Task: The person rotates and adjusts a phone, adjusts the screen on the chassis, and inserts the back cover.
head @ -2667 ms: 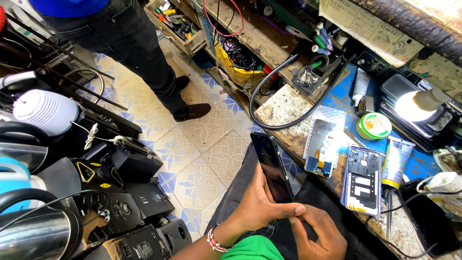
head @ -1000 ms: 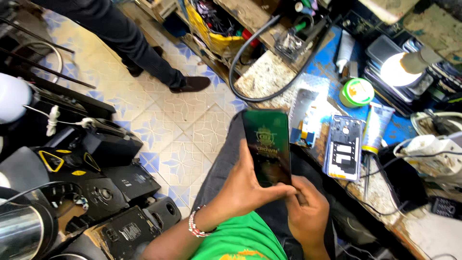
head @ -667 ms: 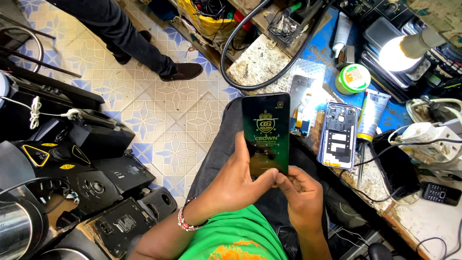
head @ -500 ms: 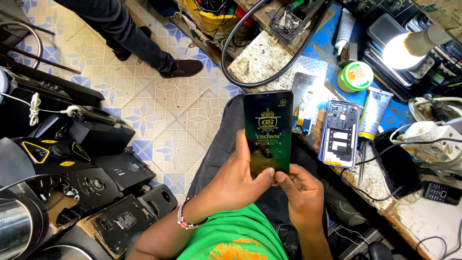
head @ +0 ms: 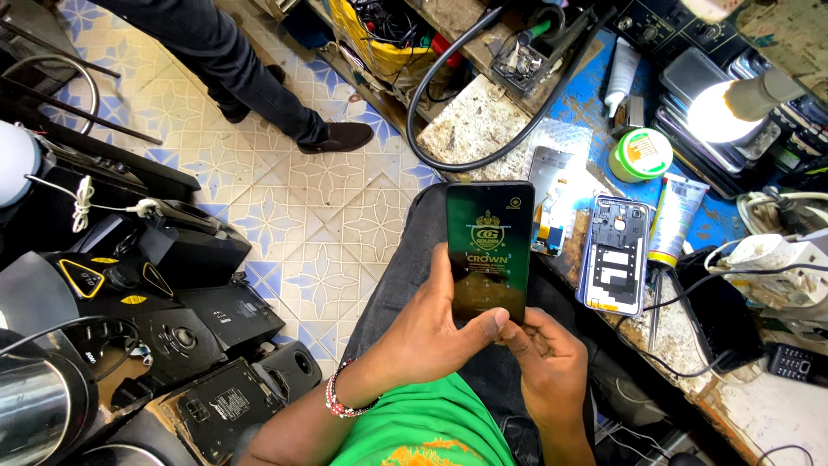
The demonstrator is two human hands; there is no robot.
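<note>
Two hands meet over the person's lap at the bottom of the view, both on one smartphone [head: 488, 250]. The left hand [head: 431, 332] cradles it from behind, fingers wrapped around the left edge and thumb laid across the lower front. The right hand [head: 543, 362] pinches the bottom end, its thumb at the lower rim of the glass. The phone stands upright above dark trousers, screen lit green with a gold emblem, facing the camera.

It looks light, thin and rigid, with a smooth glass face that is likely slippery and would crack if dropped on the tiled floor [head: 293, 198]. The long side edges seem the safest place to grip, keeping pressure off the screen.

Just beyond, on the cluttered worktop [head: 483, 121], an opened phone frame [head: 614, 255] lies face down beside a white tube [head: 675, 220]. Farther off sit a round green tin [head: 640, 155], a thick black hose [head: 448, 95] and a glowing lamp [head: 733, 108].
</note>
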